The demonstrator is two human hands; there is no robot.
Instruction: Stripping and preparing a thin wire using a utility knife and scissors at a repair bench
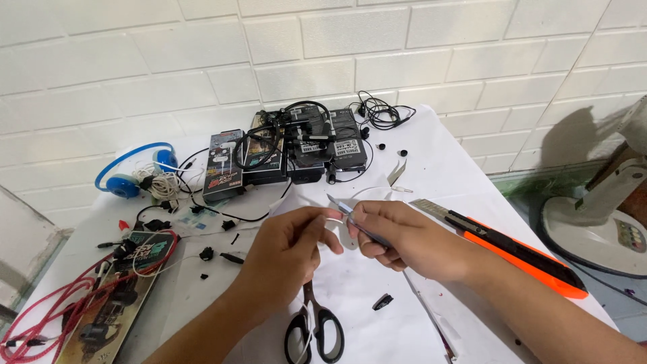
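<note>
Thin white earphone cable (pixel 335 217) is pinched by the left hand (pixel 286 253); a slim metal blade tool (pixel 354 217) is gripped by the right hand (pixel 404 239), above black-handled scissors (pixel 313 330); bare white tabletop (pixel 357 283) is left below.

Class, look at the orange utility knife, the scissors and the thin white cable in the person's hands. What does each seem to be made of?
Utility knife: orange body looks like matt plastic; the grey blade looks metal. Scissors: black loop handles, probably plastic, slightly glossy; blades mostly hidden by the left hand. White cable: likely a flexible plastic or rubber sheath, since it bends; too thin to be sure.
</note>
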